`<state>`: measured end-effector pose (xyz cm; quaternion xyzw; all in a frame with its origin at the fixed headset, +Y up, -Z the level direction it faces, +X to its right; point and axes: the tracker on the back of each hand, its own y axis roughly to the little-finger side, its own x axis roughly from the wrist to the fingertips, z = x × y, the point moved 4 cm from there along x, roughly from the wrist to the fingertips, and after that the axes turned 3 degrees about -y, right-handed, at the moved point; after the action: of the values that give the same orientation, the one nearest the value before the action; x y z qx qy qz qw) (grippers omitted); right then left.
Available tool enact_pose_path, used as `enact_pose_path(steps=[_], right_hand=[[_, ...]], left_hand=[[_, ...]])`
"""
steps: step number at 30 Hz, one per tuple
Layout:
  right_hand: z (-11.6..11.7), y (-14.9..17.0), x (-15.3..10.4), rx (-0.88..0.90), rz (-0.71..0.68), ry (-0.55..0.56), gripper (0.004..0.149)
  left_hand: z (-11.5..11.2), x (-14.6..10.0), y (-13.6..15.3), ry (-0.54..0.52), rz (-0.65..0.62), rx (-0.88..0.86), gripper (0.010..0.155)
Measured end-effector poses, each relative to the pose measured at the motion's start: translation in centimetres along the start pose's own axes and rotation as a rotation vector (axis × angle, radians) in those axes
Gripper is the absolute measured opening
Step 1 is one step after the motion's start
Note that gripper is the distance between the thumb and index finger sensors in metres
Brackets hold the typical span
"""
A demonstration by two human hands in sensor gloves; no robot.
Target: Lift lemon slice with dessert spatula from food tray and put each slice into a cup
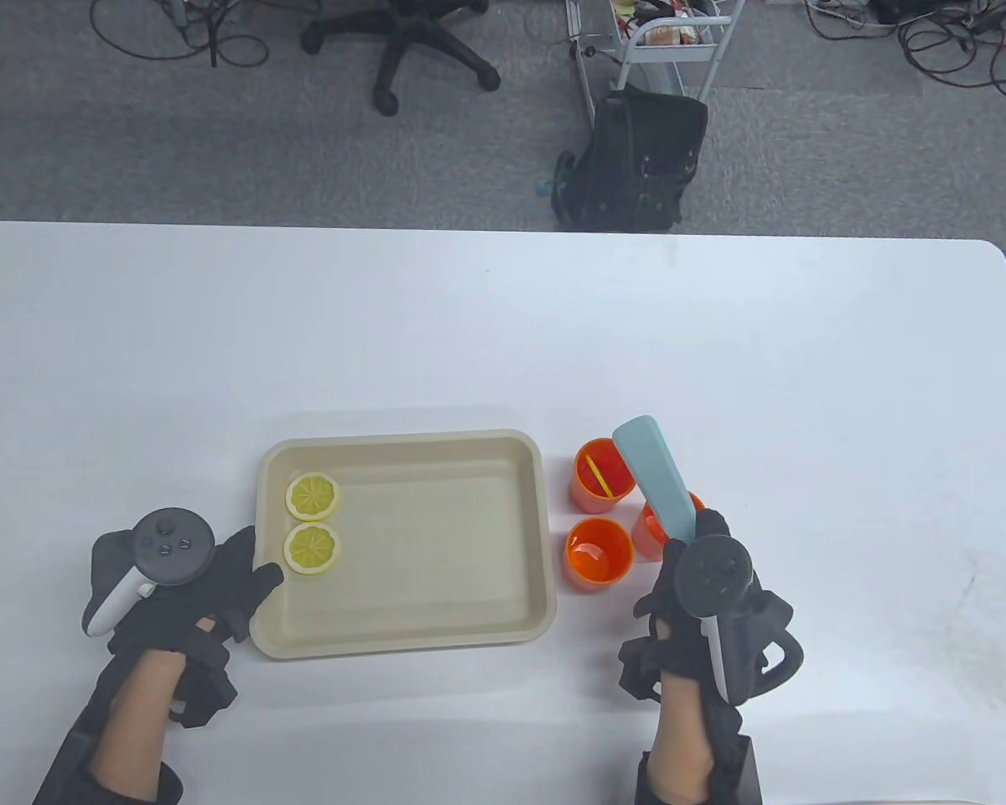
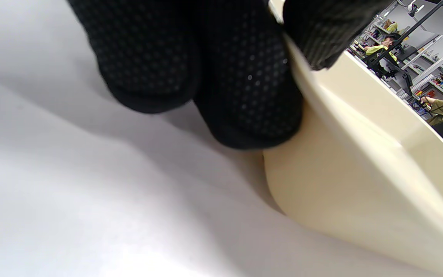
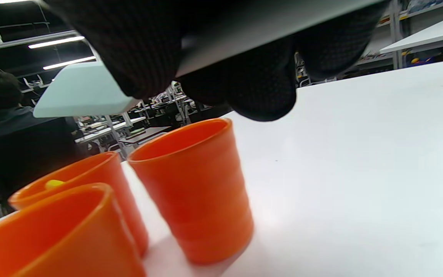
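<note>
A beige food tray point(image 1: 444, 553) lies in the middle of the table, with two lemon slices point(image 1: 313, 496) point(image 1: 312, 549) at its left end. My left hand point(image 1: 247, 579) holds the tray's left rim: the thumb lies over the rim and the fingers point(image 2: 244, 96) press the outer wall of the tray point(image 2: 340, 173). Right of the tray stand three orange cups. The far cup point(image 1: 601, 475) has a lemon slice inside, the near cup point(image 1: 598, 553) looks empty, and the third cup point(image 1: 647, 528) is partly hidden. My right hand point(image 1: 696, 545) grips the pale blue dessert spatula point(image 1: 655, 478), whose bare blade point(image 3: 83, 92) is raised above the cups.
The white table's far edge runs across the upper middle of the table view, with a black bag point(image 1: 637, 159) and an office chair point(image 1: 402, 42) on the floor beyond. In the right wrist view a person in dark clothes point(image 3: 10, 134) is behind the cups.
</note>
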<state>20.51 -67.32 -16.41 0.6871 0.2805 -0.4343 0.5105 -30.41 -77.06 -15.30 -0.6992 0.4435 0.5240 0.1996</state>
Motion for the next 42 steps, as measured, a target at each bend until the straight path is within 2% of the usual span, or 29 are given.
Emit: enact_pose_path(steps=[11, 17, 25, 33, 42], right_hand=[[1.6, -5.7, -3.1, 0.09, -0.286, -0.12, 0.06], [3.4, -9.2, -5.5, -0.021, -0.441, -0.177, 0.06], [7.3, -12.7, -8.6, -0.227, -0.605, -0.287, 0.059], [10.6, -14.0, -10.1, -0.407, -0.687, -0.403, 0.059], [12.1, -14.3, -10.0, -0.474, -0.701, -0.459, 0.058]], left_hand=[[0.0, 0.0, 0.0, 0.002, 0.001, -0.001, 0.074], [-0.1, 0.1, 0.0, 0.004, 0.001, -0.002, 0.074], [-0.1, 0.1, 0.0, 0.006, 0.001, -0.001, 0.074], [-0.1, 0.1, 0.1, 0.007, 0.001, 0.0, 0.074], [-0.1, 0.1, 0.0, 0.009, 0.001, 0.002, 0.074]])
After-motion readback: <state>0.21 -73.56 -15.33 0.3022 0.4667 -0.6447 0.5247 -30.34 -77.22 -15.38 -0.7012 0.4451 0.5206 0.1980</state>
